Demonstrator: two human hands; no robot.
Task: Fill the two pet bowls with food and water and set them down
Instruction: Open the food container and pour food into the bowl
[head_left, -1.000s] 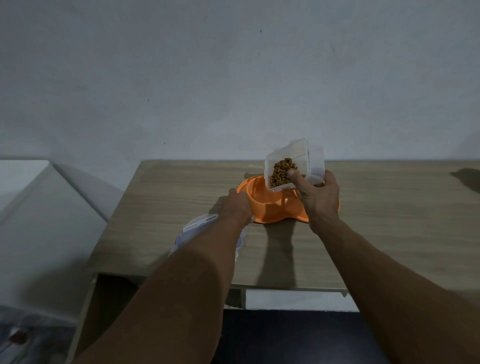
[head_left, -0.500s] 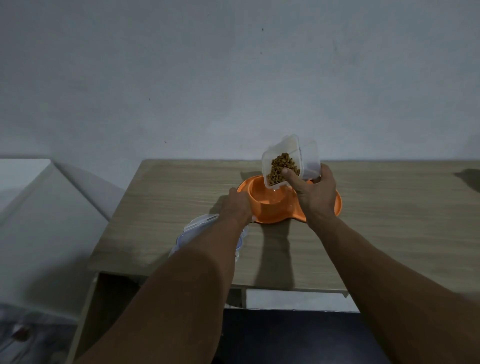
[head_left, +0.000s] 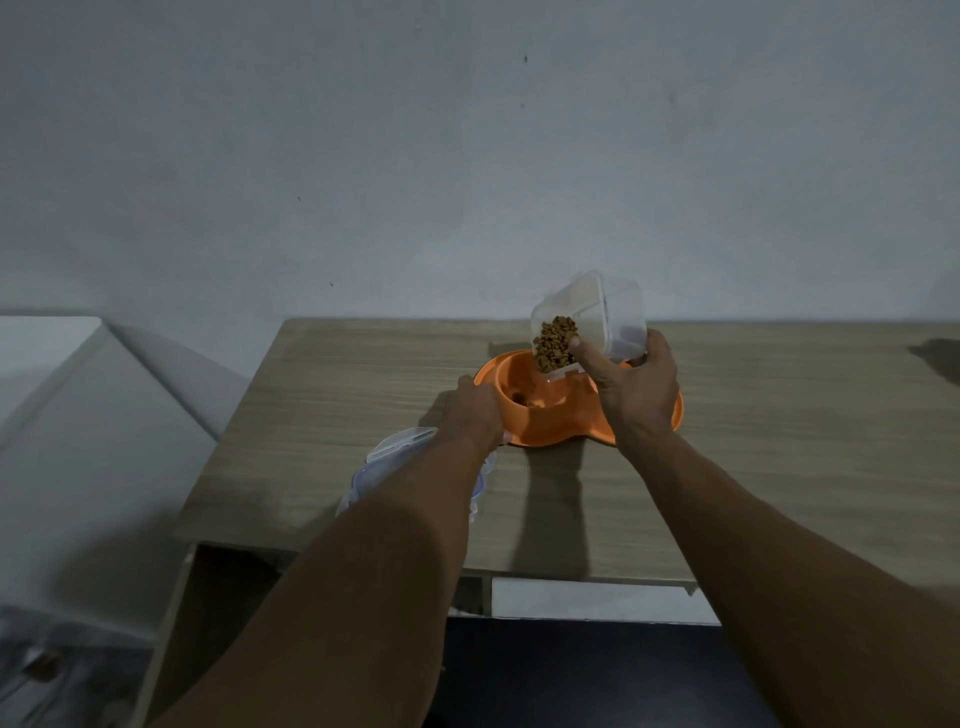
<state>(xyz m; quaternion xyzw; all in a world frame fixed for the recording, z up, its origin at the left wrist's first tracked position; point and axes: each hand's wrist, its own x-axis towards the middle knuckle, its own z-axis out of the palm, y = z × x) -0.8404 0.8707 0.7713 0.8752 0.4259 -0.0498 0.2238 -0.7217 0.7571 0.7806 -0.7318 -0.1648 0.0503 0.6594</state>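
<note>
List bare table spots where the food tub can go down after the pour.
Widest: bare table right of the orange double bowl and right hand. Also the back-left corner, beyond the left hand, and the front strip between the forearms. Crowded: front-left, where the lid lies under the left forearm.

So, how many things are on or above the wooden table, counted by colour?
Orange: 1, the orange plastic double pet bowl
Clear: 2, the clear plastic container of brown kibble and the clear plastic lid with a blue rim
Total: 3
</note>
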